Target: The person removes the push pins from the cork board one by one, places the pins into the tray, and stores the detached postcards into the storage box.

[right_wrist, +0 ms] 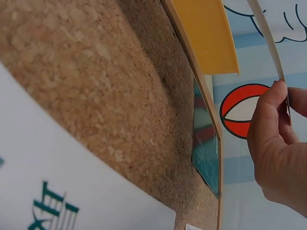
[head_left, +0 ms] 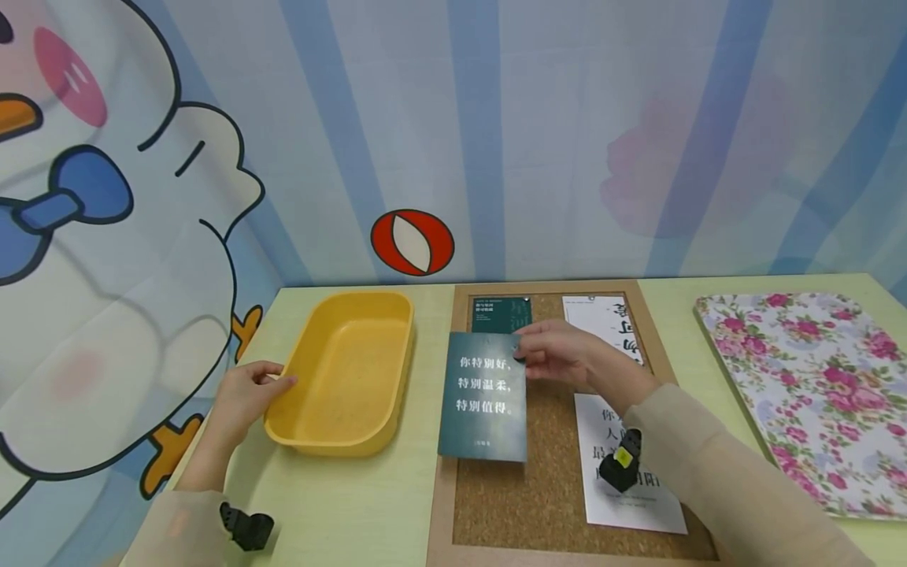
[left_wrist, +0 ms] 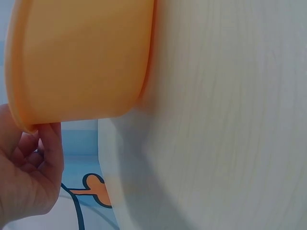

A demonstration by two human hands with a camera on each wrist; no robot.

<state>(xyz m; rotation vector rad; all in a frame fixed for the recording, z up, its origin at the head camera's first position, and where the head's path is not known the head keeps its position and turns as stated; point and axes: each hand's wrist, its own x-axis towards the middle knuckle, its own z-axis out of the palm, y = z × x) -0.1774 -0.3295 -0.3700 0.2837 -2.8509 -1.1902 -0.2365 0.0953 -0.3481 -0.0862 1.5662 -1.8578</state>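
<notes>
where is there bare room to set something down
Bare table lies between the yellow tray and the corkboard, widest on the tray's near side; the tray's inside is free too. Crowded: the corkboard's right side, with white sheets and the right sleeve over it.

Yellow basin (head_left: 347, 378) looks smooth plastic with a soft sheen, teal card (head_left: 483, 431) smooth paper stock, white printed sheet (head_left: 631, 510) matt paper, corkboard (head_left: 517, 504) rough and granular inside smooth wood-look frame (head_left: 443, 504), tabletop (head_left: 322, 504) wood-grained, backdrop (head_left: 553, 142) creased cloth, right sleeve (head_left: 737, 480) matt cloth.
</notes>
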